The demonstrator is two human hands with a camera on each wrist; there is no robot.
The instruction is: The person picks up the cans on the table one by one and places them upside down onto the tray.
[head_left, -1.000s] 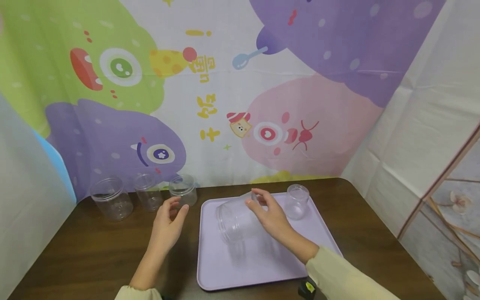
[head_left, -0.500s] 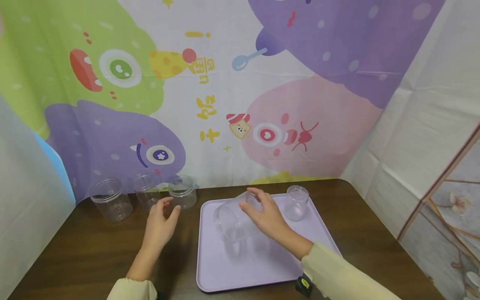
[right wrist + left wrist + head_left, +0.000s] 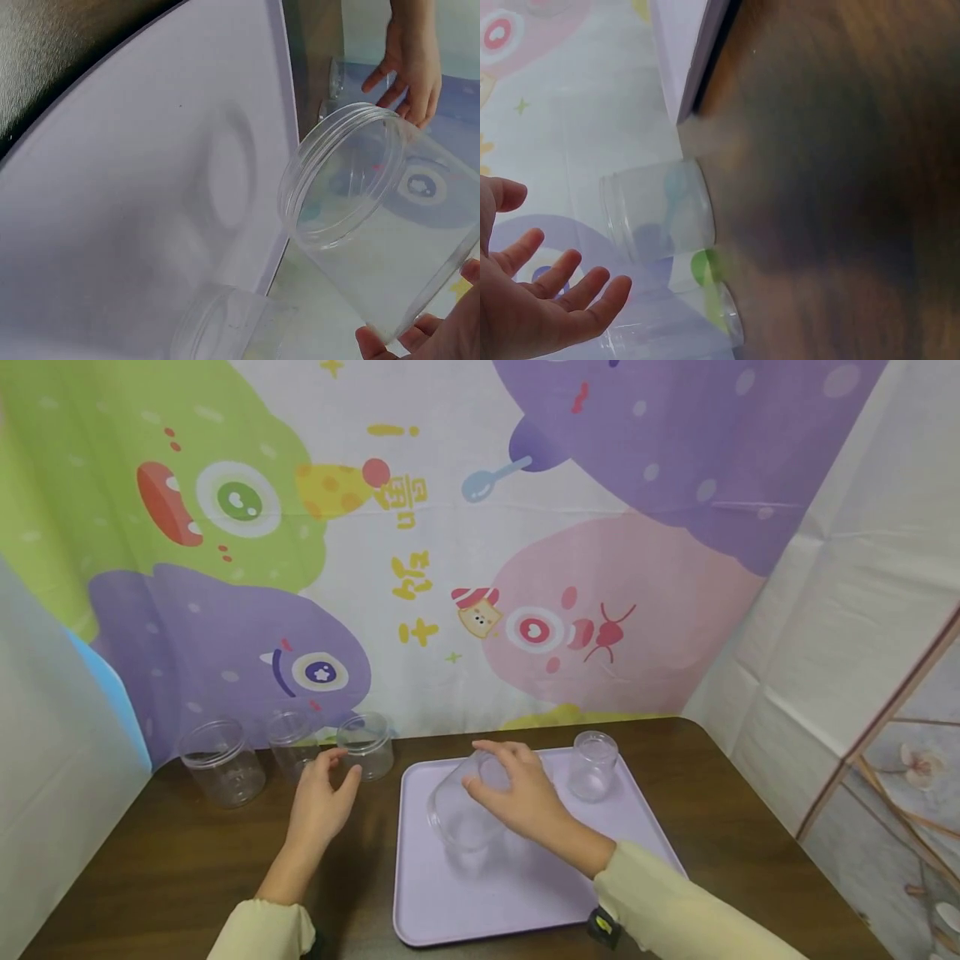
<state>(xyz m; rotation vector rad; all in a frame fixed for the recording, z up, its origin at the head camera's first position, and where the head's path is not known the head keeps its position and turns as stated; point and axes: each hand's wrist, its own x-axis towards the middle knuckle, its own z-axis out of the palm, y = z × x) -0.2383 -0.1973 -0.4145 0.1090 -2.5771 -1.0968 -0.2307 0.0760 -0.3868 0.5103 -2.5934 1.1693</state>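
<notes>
One small jar [image 3: 592,770] already stood on the tray [image 3: 450,910], the right hand [image 3: 521,789] held a tilted jar [image 3: 463,822] above it, and the empty, loose-fingered left hand [image 3: 322,800] hung near three jars [image 3: 367,749] remaining left of it.

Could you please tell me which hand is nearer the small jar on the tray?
The right hand is nearer, left of the small jar, gripping a tilted jar; the left hand is farther, left of the tray.
</notes>
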